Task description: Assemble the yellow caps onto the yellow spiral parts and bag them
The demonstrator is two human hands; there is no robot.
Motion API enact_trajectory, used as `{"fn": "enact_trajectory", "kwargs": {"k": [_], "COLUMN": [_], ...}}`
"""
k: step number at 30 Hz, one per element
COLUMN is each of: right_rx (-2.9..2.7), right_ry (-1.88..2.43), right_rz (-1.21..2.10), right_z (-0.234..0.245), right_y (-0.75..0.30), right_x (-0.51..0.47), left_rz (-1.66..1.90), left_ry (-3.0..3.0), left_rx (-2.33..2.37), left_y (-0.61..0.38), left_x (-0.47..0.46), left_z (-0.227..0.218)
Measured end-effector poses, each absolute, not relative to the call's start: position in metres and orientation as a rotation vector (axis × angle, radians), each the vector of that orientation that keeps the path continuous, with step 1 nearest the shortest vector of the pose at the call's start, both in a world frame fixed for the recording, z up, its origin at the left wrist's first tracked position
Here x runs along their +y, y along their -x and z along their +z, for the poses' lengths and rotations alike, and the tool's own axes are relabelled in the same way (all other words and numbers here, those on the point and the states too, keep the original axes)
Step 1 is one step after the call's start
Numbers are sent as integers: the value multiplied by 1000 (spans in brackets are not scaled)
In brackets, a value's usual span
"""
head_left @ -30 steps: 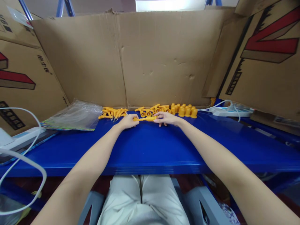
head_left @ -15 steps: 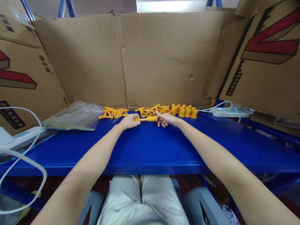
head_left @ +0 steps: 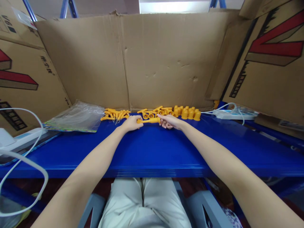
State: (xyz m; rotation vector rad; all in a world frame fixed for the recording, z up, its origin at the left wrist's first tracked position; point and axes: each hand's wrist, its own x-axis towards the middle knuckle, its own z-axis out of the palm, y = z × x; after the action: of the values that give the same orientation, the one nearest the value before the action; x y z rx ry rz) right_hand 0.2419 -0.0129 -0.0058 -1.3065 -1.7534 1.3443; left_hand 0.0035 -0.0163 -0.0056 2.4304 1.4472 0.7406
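A yellow plastic piece with a ridged shaft (head_left: 147,121) stretches sideways between my two hands, just above the blue tabletop (head_left: 152,148). My left hand (head_left: 131,123) is closed on its left end, with thumb and fingers pinching it. On the right, my right hand (head_left: 170,121) grips the wider end, fingers curled, covering much of it. Behind my left hand lies a pile of yellow handle parts (head_left: 114,114) with small metal chains. Yellow pieces with T-shaped handles and open cups (head_left: 151,116) lie behind the held piece. Several yellow cups (head_left: 190,114) stand grouped beyond my right hand.
A clear plastic bag (head_left: 76,117) lies at the left. Cardboard walls (head_left: 171,60) close off the back and sides. White power strips (head_left: 234,114) with cables sit at the right and far left. A white cable (head_left: 44,177) loops over the left front edge.
The fingers of my right hand have curled in slightly around the right end of the yellow piece. My left hand keeps its hold, and the piles look the same.
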Motion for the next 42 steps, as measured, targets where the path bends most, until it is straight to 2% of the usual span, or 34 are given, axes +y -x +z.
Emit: {"fn": "enact_trajectory", "kwargs": {"k": [6, 15, 42], "right_rx": [-1743, -1760, -1691], "right_ry": [1346, 1149, 1218], "right_rz": [1369, 1508, 1508], "right_z": [-5, -4, -2], "right_y": [-239, -248, -245], "right_x": [-15, -18, -20], "left_rz": [737, 762, 695], "left_ry": [-2411, -2410, -2359], "left_rx": [1479, 1518, 1521], "left_y": [-1, 0, -2], "left_x": [-14, -16, -20], "left_z": [-6, -5, 0]}}
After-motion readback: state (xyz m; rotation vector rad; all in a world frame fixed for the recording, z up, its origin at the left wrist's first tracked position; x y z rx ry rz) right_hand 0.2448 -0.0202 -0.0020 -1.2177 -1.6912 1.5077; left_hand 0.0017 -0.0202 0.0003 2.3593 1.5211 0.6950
